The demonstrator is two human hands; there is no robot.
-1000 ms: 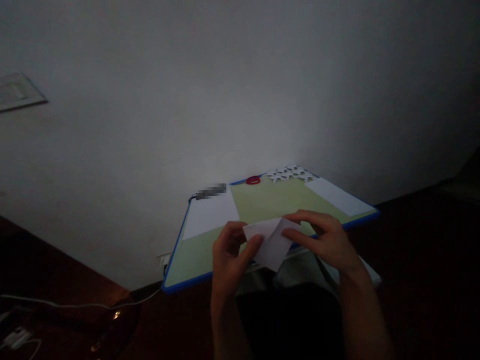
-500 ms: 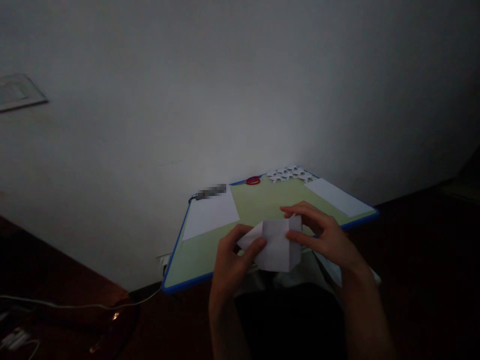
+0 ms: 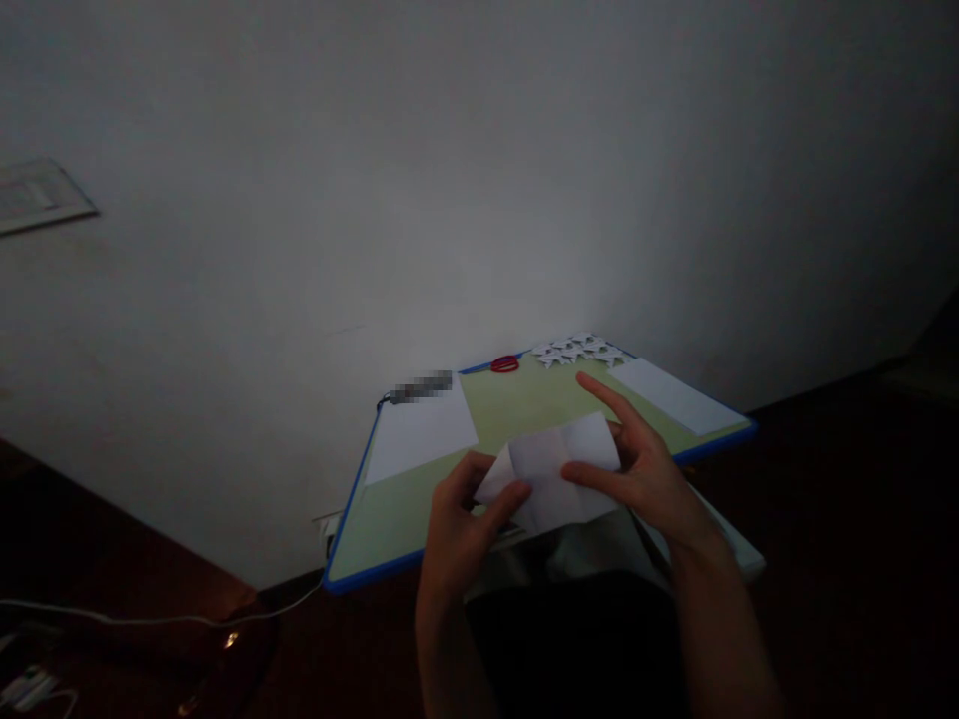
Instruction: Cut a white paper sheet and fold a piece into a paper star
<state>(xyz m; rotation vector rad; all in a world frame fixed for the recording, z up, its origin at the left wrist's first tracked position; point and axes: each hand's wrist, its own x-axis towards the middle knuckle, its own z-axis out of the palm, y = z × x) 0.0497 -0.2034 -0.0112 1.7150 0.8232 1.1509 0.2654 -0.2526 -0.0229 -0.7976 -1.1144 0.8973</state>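
Both hands hold a white creased sheet of paper (image 3: pixel 558 469) above the near edge of a green board with a blue rim (image 3: pixel 375 519). My left hand (image 3: pixel 461 524) pinches the sheet's left end between thumb and fingers. My right hand (image 3: pixel 644 469) grips its right side with the thumb on top and the index finger stretched out behind. The sheet is partly unfolded, with fold lines showing.
On the board lie a white sheet (image 3: pixel 420 429) at the left, another white sheet (image 3: pixel 670 394) at the right, a red ring-shaped object (image 3: pixel 504 364) and several small white folded paper shapes (image 3: pixel 576 350) at the far edge. A white cable (image 3: pixel 150 619) runs across the dark floor.
The folded paper has been opened out wider and turned flatter. My right hand's index finger has stretched out behind it. The left hand stayed on the left end.
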